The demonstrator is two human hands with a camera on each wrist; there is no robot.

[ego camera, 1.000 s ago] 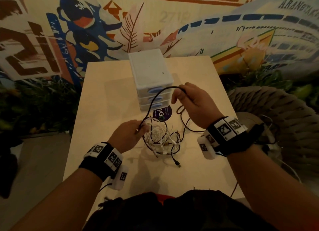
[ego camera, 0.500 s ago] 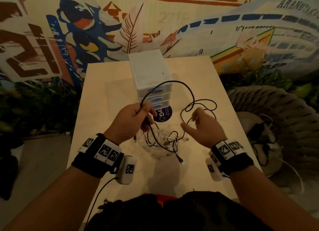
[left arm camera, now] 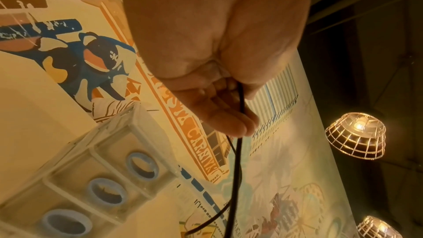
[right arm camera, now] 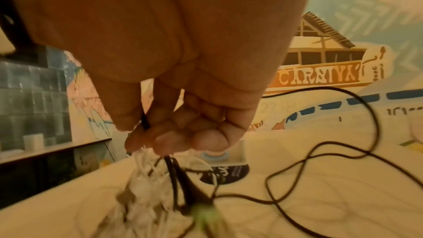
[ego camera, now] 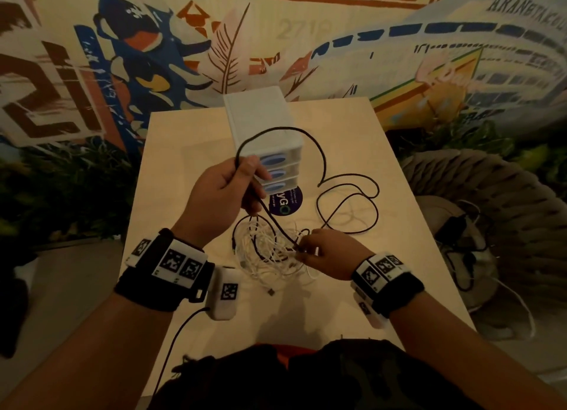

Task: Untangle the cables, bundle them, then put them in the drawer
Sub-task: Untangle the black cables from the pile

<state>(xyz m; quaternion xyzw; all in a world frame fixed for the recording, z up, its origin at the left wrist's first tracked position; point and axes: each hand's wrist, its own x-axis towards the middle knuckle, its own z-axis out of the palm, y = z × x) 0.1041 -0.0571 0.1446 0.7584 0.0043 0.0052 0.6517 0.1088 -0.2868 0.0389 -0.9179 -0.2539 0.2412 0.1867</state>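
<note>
while left hand (ego camera: 228,192) grips black cable (ego camera: 322,161), right hand (ego camera: 329,253) pinches tangle (ego camera: 270,253).

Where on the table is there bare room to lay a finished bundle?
Bare table left of the drawer unit, and beyond the black cable at the far right corner. Crowded: the white tangle between both hands.
</note>
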